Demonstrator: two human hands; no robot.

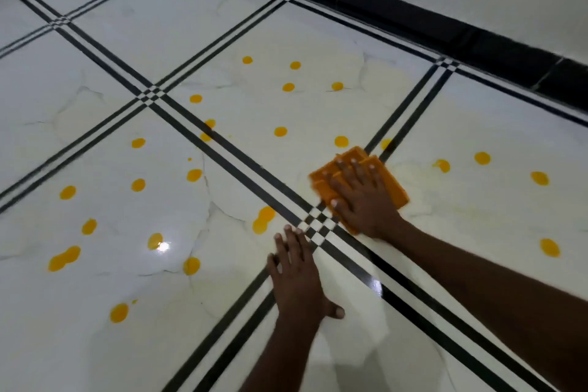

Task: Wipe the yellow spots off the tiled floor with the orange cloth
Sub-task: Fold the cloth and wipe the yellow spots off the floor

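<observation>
Pressing down with flat, spread fingers, the right hand (362,197) pins a folded orange cloth (393,183) to the glossy white tiled floor (133,35), beside the spot where the black double lines cross in a small checkerboard (318,224). Nothing is curled round the cloth; the palm simply bears on it. The left hand (297,277) lies open on the floor nearer the person, fingers straight and thumb out, gripping nothing and seemingly taking body weight.

Around the cloth the tile looks faintly smeared, while round yellow spots (341,141) sit thick on the tiles to the left and beyond, with a few more to the right (482,158). Most of the job looks undone.

Several things could go wrong from here. The cloth is held only by downward pressure, so a quick stroke may let it slide out or bunch up under the palm. A loaded cloth could drag yellow into streaks rather than lift it, especially into the dark lines between tiles. The propping hand sits near a double spot (263,219); shifting it that way would spread the mess, and the shiny floor may be slick.
</observation>
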